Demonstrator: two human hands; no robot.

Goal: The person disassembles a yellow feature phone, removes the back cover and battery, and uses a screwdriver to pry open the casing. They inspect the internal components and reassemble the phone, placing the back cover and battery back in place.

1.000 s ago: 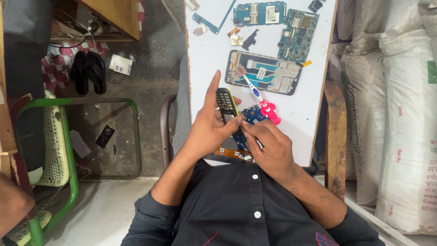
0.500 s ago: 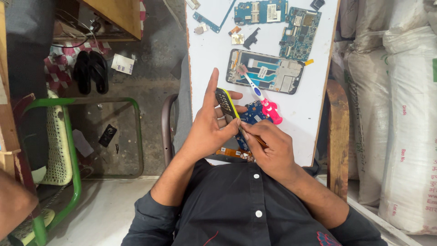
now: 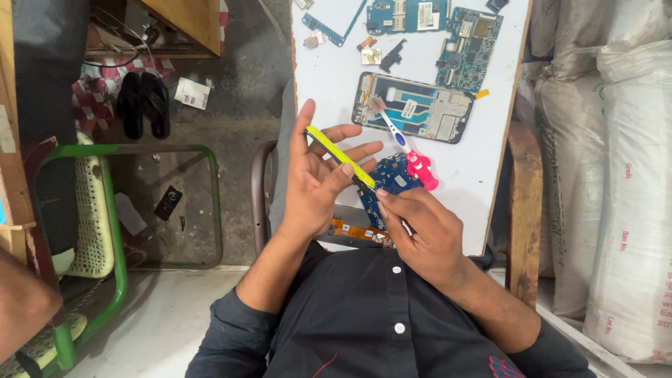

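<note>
**Two hands on a thin yellow-edged part above the worktop**

The left hand (image 3: 318,183) holds a flat, narrow phone part with a yellow-green edge (image 3: 341,157): its thumb presses the part's near side while the other fingers spread behind it. The right hand (image 3: 420,234) has its fingers curled narrow, fingertips pinching the part's right end. The part hangs tilted in the air, just above the near left edge of the white worktop (image 3: 329,77). Just right of it lies a blue circuit board (image 3: 392,178), touched by a toothbrush with white handle and pink end (image 3: 409,150). Farther off lies an opened phone frame (image 3: 416,108), and a second, greenish circuit board (image 3: 467,47) beyond.
</note>
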